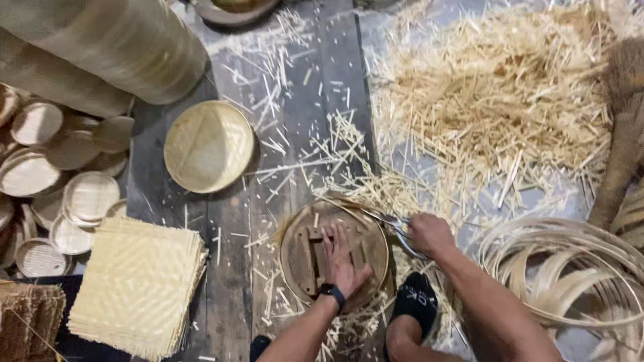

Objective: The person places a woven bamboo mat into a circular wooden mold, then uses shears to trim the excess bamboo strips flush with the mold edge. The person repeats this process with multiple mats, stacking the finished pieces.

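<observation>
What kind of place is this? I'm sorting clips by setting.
Probably a floor-level bamboo basket-weaving workshop: a stack of square pale woven mats, finished round woven trays, coiled bamboo strip hoops and a heap of pale trimmed splints.

Dark wooden plank floor [305,100] is seen across the frame centre. A round woven tray [208,145] lies on it at centre left. A stack of square woven mats [137,285] is placed at lower left. Small round woven lids [60,167] are heaped at the left edge. A large pile of bamboo offcuts [496,94] covers the upper right; loose splinters are scattered between. Coiled bamboo hoops [570,275] rest at lower right.
</observation>
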Motion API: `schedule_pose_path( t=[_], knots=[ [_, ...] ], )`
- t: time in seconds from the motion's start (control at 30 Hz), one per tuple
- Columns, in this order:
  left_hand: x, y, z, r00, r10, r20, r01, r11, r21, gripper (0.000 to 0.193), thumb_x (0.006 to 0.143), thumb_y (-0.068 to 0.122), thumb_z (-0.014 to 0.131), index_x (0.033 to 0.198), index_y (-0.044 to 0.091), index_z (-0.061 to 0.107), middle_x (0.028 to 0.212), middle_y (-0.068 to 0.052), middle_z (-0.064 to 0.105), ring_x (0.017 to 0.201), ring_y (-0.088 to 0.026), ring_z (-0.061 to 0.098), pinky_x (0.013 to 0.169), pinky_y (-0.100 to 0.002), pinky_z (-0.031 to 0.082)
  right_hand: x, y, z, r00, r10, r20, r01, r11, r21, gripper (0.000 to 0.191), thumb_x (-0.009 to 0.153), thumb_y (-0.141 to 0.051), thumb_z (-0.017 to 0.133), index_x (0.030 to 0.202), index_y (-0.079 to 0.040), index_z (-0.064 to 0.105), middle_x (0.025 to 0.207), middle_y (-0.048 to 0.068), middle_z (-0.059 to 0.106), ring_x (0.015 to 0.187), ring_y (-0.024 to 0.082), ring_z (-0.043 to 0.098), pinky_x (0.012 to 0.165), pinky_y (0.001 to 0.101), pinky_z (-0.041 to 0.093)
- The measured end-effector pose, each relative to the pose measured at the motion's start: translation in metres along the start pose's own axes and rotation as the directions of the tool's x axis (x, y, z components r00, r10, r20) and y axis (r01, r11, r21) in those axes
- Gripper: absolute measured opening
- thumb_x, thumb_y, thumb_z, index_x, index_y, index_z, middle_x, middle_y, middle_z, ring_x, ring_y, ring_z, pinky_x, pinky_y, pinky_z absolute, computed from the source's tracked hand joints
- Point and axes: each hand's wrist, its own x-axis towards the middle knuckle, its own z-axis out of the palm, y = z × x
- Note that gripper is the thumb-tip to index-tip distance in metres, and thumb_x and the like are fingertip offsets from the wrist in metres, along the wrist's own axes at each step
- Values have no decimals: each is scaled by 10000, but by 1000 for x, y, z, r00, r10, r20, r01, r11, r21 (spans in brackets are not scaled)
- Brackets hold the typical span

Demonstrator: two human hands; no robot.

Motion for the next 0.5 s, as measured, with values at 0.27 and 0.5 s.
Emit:
schedule_pose_path(
  t=[0.27, 0.5],
  knots=[
    [-3, -6, -8, 976, 81, 204, -79, 997, -15, 1374, 608, 324, 918, 1612, 53, 20, 1711, -191, 59, 1563, -461, -36, 1231, -575, 125, -1, 12, 2, 1000, -27, -7, 26, 991, -133, 343, 768, -280, 686, 985, -17, 655, 1010, 195, 688, 977, 359, 673, 837, 477, 563],
    [4, -6, -34, 910, 202, 361, -235, 971, 49, 1306, 639, 318, 914, 1603, 83, 65, 1695, -150, 78, 1559, -423, -12, 1251, -558, 97, -3, 0, -14, 967, -153, -202, 148, 988, -38, 523, 669, -414, 791, 950, 3, 647, 886, 206, 661, 847, 379, 644, 764, 512, 542]
  ],
)
